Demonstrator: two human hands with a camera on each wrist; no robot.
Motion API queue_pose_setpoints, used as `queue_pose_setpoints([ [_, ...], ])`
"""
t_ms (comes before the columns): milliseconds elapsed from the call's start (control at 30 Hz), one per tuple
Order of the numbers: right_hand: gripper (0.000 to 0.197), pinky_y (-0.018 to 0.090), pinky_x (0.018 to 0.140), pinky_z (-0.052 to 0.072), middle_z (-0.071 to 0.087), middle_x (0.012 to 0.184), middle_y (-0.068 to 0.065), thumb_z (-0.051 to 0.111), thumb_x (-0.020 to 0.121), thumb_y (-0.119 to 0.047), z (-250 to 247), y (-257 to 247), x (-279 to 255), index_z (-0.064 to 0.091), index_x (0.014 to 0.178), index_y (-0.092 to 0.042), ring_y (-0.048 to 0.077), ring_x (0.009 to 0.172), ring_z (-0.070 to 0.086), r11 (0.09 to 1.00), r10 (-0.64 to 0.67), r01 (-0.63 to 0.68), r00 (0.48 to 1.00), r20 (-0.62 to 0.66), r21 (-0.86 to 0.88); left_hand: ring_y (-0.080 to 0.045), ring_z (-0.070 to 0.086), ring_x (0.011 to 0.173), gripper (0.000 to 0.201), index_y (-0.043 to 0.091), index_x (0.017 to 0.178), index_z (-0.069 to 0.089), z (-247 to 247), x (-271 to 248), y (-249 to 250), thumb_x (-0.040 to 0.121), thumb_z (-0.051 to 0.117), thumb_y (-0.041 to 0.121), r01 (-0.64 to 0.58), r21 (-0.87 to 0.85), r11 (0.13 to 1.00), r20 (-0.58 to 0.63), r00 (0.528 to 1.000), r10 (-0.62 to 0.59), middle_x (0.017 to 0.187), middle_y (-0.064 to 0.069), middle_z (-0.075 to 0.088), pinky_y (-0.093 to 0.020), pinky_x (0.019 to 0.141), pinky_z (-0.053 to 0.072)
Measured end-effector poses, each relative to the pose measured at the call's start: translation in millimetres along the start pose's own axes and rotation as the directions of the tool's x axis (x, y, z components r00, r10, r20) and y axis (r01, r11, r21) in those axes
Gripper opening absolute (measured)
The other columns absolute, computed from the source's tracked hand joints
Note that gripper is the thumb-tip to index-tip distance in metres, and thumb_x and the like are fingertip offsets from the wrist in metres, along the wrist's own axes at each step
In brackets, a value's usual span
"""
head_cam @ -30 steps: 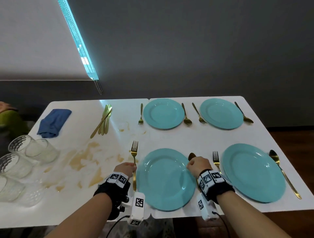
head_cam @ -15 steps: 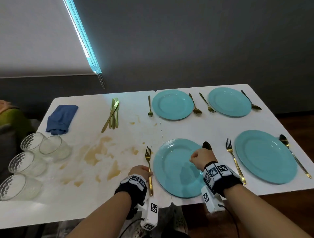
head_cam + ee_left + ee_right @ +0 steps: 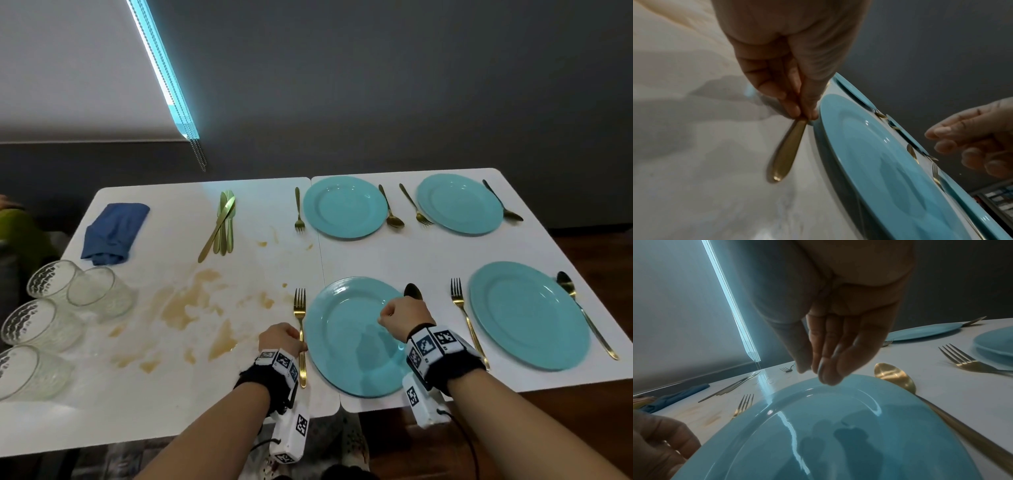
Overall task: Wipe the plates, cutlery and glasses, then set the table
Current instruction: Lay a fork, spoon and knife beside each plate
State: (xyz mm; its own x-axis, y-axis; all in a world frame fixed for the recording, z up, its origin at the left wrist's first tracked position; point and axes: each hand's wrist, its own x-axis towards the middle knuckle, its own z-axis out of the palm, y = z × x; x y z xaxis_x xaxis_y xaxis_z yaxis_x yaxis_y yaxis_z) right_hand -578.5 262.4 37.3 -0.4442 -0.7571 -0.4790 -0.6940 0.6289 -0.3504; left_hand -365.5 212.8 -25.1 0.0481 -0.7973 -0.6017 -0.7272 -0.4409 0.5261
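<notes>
A teal plate [image 3: 346, 346] lies at the near middle of the white table [image 3: 394, 260]. A gold fork [image 3: 300, 308] lies just left of it, and my left hand [image 3: 284, 339] pinches its handle [image 3: 785, 154] between thumb and fingertips [image 3: 791, 108] close to the plate's rim [image 3: 830, 123]. A gold spoon [image 3: 412, 293] lies along the plate's right edge, its handle hidden under my wrist. My right hand [image 3: 400, 315] hovers over the plate's right part. Its fingers [image 3: 830, 366] hang loosely together above the plate [image 3: 838, 426], beside the spoon bowl [image 3: 894, 378], and hold nothing.
Three more teal plates [image 3: 527, 315] with forks and spoons fill the right and far side. Gold knives [image 3: 222, 226] and a folded blue cloth [image 3: 113, 233] lie at the far left. Several glasses [image 3: 68, 301] stand at the left edge. Brown stains [image 3: 191, 305] cover the left half.
My right hand has come off the spoon's handle and moved left and up over the plate. My left hand stays on the fork's handle.
</notes>
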Motion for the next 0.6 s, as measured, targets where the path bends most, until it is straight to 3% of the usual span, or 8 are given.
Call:
queue_pose_setpoints([
  [233,0.024,0.025,0.096,0.042,0.064,0.119,0.001,0.055,0.090,-0.023,-5.4,-10.3,13.0,0.067,0.109,-0.016,0.018,0.118,0.052,0.997,-0.059,0.060,0.998,0.031,-0.045,-0.017,0.067,0.092,0.026,0.015,0.088,0.069,-1.8,2.5,3.6,0.066,0.083,0.018,0.062,0.026,0.998,-0.001,0.998,-0.062,0.094,0.000,0.071,-0.026,0.085,0.056],
  [367,0.024,0.022,0.093,0.042,0.066,0.118,0.000,0.055,0.090,-0.024,-12.4,-18.2,20.8,0.067,0.109,-0.018,0.019,0.114,0.056,0.993,-0.080,0.084,0.996,0.045,-0.082,-0.019,0.070,0.089,0.025,0.016,0.074,0.063,-4.6,7.1,6.0,0.063,0.085,0.013,0.101,0.029,0.994,0.042,0.994,-0.103,0.092,-0.004,0.073,-0.031,0.083,0.057],
  [467,0.022,0.025,0.090,0.045,0.067,0.115,0.000,0.055,0.089,-0.022,-19.3,-26.5,29.8,0.069,0.105,-0.019,0.020,0.110,0.058,0.991,-0.097,0.101,0.994,0.054,-0.089,-0.018,0.069,0.094,0.023,0.014,0.088,0.069,-10.9,13.1,8.7,0.068,0.081,0.013,0.106,0.081,0.991,0.028,0.994,-0.109,0.098,-0.003,0.073,-0.028,0.087,0.056],
  [600,0.019,0.028,0.089,0.051,0.069,0.111,0.001,0.056,0.086,-0.019,-27.0,-41.3,44.2,0.071,0.098,-0.020,0.019,0.105,0.061,0.984,-0.150,0.157,0.985,0.086,-0.084,-0.017,0.062,0.106,0.025,0.015,0.103,0.069,-37.9,25.3,26.0,0.079,0.071,0.020,0.068,0.127,0.989,-0.106,0.993,-0.055,0.110,-0.001,0.068,-0.021,0.089,0.049],
])
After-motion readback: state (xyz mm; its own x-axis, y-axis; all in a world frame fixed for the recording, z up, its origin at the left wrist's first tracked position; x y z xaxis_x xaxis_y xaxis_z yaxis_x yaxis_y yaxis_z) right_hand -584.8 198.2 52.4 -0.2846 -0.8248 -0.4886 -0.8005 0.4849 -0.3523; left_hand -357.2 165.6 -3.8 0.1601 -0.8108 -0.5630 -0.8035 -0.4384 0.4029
